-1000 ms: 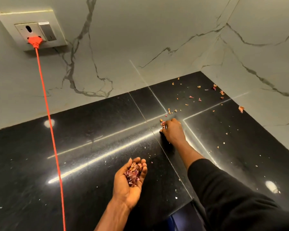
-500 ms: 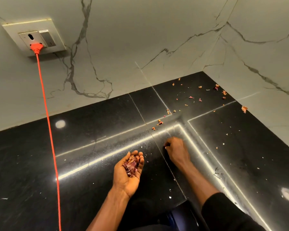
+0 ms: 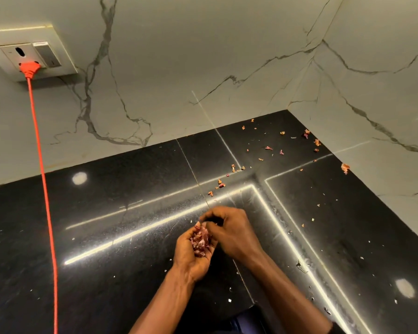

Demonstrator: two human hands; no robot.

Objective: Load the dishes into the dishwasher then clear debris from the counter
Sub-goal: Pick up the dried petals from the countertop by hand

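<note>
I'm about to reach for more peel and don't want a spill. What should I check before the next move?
1. Left hand cups the peel scraps: ok.
2. Right hand emptied over the palm: cannot tell.
3. Counter free of debris: not ok, bits lie near the corner.
4. Orange cord apart from both hands: ok.
</note>
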